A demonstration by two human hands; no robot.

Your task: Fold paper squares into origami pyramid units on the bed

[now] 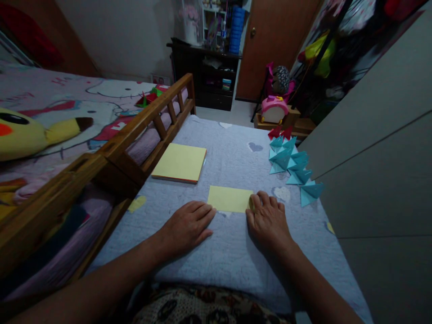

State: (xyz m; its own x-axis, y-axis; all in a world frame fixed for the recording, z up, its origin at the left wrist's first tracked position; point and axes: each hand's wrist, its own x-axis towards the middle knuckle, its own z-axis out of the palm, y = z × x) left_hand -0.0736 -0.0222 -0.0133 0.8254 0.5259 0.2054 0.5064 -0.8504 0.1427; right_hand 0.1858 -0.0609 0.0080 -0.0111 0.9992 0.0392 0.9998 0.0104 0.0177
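A pale yellow sheet of paper (228,199), a wide rectangle that looks folded in half, lies flat on the bedspread in front of me. My left hand (191,222) rests palm down at its lower left corner, fingers stretched out and fingertips touching the edge. At the opposite end, my right hand (269,217) has its fingers bent over the paper, and that short edge curls up between thumb and fingers. Beyond my left hand sits a stack of square paper (180,163) with a yellow sheet on top.
Several folded blue paper pieces (282,155) and some red ones (280,132) line the right side of the bedspread (222,252). A wooden rail (148,117) runs along the left. Pale cabinet panels (378,153) rise at right. A pink toy case (274,109) stands past the far edge.
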